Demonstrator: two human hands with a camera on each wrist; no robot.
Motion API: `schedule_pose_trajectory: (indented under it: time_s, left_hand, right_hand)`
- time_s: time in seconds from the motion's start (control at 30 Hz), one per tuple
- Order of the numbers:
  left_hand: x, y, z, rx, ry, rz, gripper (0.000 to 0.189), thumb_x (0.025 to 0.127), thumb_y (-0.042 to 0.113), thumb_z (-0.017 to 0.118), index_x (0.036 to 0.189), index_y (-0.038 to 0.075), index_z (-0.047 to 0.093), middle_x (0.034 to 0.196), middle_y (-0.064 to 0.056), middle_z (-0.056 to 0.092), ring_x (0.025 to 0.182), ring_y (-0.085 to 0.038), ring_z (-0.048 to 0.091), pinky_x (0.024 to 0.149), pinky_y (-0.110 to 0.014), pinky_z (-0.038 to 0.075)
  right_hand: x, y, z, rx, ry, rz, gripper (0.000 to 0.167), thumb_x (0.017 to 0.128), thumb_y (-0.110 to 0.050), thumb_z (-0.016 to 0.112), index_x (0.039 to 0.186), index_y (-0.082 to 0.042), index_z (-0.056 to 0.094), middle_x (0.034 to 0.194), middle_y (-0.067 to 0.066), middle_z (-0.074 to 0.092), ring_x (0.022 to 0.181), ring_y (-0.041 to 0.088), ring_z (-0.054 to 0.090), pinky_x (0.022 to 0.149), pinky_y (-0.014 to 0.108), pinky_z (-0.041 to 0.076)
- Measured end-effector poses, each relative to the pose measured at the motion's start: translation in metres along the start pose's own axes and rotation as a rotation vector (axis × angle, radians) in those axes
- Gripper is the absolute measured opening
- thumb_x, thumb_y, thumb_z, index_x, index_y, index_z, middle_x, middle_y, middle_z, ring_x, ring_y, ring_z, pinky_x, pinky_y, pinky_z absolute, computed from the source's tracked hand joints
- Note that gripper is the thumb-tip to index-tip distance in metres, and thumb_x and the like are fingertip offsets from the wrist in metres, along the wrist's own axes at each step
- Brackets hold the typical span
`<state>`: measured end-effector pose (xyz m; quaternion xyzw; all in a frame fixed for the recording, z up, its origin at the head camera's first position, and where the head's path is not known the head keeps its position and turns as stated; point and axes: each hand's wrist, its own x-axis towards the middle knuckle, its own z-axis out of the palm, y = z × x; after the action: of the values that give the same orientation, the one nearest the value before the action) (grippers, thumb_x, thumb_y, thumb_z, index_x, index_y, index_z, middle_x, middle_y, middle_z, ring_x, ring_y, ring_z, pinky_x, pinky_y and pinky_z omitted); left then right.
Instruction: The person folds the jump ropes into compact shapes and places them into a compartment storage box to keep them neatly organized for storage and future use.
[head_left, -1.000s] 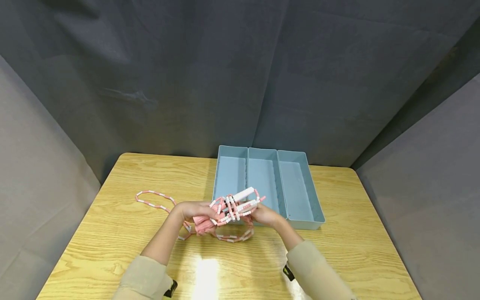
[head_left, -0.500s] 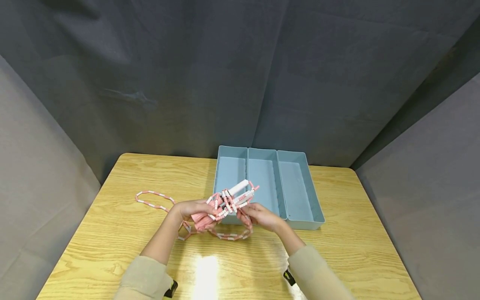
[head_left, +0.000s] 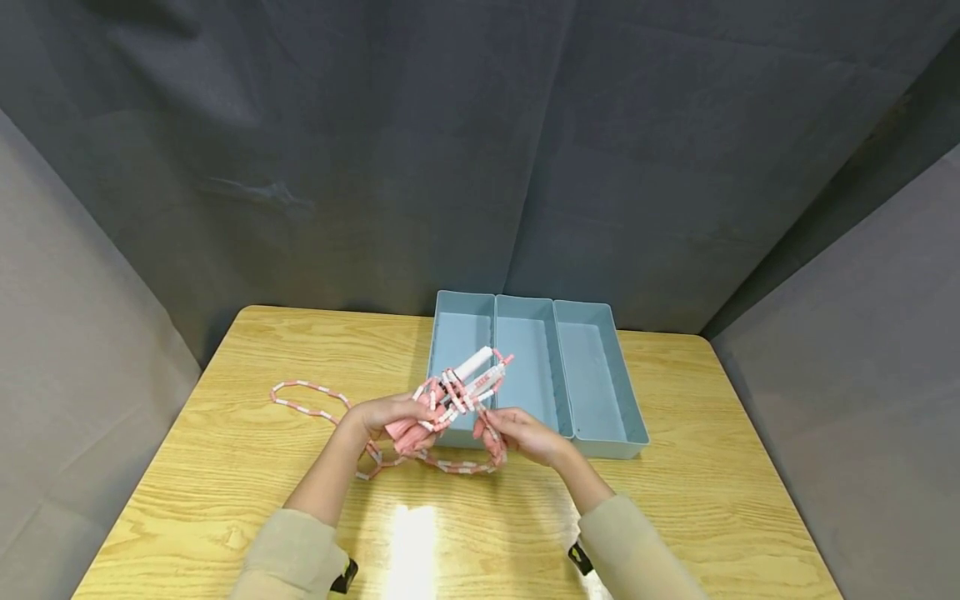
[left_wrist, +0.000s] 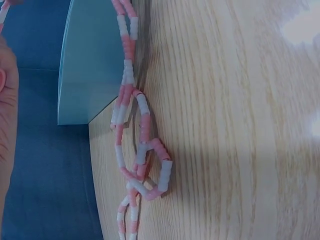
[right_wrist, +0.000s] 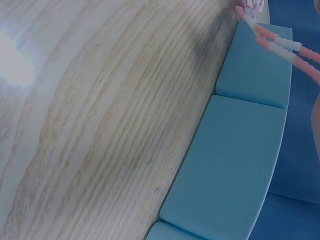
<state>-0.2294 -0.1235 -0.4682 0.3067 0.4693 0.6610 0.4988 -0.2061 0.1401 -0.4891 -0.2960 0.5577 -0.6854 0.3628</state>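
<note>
A pink-and-white beaded jump rope (head_left: 462,467) is bundled in front of me, beads wrapped around its two handles. My left hand (head_left: 384,413) grips the pink ends of the handles (head_left: 411,437); their white ends (head_left: 472,364) point up to the right, overlapping the blue organizer in the head view. On the other side my right hand (head_left: 527,435) pinches a strand of the rope near the wrapped part. A slack loop of beads hangs between the hands. In the left wrist view, twisted strands (left_wrist: 145,122) trail along the table; the right wrist view catches a doubled strand (right_wrist: 280,50).
A blue organizer (head_left: 555,367) with three long compartments stands toward the back of the wooden table (head_left: 697,467). One loop of the rope lies on the table left of my left hand. Dark cloth hangs behind, grey panels at both sides.
The handles have shifted up and left, away from my right hand. My right hand's fingers, earlier behind the bundle, now show on a strand at its lower right.
</note>
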Motion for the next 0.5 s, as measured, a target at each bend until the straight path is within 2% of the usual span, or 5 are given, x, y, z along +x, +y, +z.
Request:
schedule_pose_trajectory:
  time_s: [0.07, 0.2, 0.37, 0.5]
  left_hand:
    - [-0.0010, 0.0047, 0.0036, -0.012, -0.015, 0.011, 0.028, 0.091, 0.010, 0.026, 0.087, 0.006, 0.054, 0.064, -0.001, 0.055, 0.047, -0.006, 0.048, 0.045, -0.019, 0.039]
    - [-0.0026, 0.0095, 0.0079, -0.035, -0.004, 0.007, 0.031, 0.091, 0.011, 0.025, 0.085, 0.007, 0.055, 0.064, -0.001, 0.054, 0.048, -0.006, 0.048, 0.045, -0.020, 0.037]
    - [-0.0026, 0.0077, 0.0058, -0.030, -0.005, 0.036, 0.029, 0.091, 0.011, 0.024, 0.086, 0.006, 0.052, 0.065, -0.001, 0.053, 0.049, -0.006, 0.048, 0.046, -0.020, 0.039]
    - [-0.0038, 0.0068, 0.0014, -0.031, -0.005, 0.063, 0.028, 0.092, 0.011, 0.023, 0.088, 0.005, 0.051, 0.065, -0.001, 0.052, 0.049, -0.007, 0.048, 0.048, -0.020, 0.040]
  right_hand:
    - [-0.0009, 0.0006, -0.0006, 0.003, -0.010, -0.008, 0.039, 0.101, -0.011, 0.019, 0.097, -0.010, 0.058, 0.071, -0.005, 0.058, 0.060, 0.007, 0.057, 0.058, 0.023, 0.051]
    - [-0.0028, 0.0027, -0.0019, 0.000, -0.028, -0.031, 0.037, 0.101, -0.010, 0.021, 0.099, -0.009, 0.058, 0.073, -0.005, 0.059, 0.061, 0.006, 0.058, 0.059, 0.022, 0.049]
    - [-0.0043, 0.0035, -0.0027, 0.011, -0.010, -0.021, 0.035, 0.101, -0.014, 0.023, 0.099, -0.007, 0.058, 0.072, -0.005, 0.059, 0.061, 0.006, 0.057, 0.059, 0.023, 0.050]
    - [-0.0070, 0.0038, -0.0042, 0.014, -0.004, -0.026, 0.038, 0.101, -0.011, 0.020, 0.096, 0.000, 0.056, 0.072, -0.004, 0.060, 0.061, 0.006, 0.057, 0.059, 0.023, 0.051]
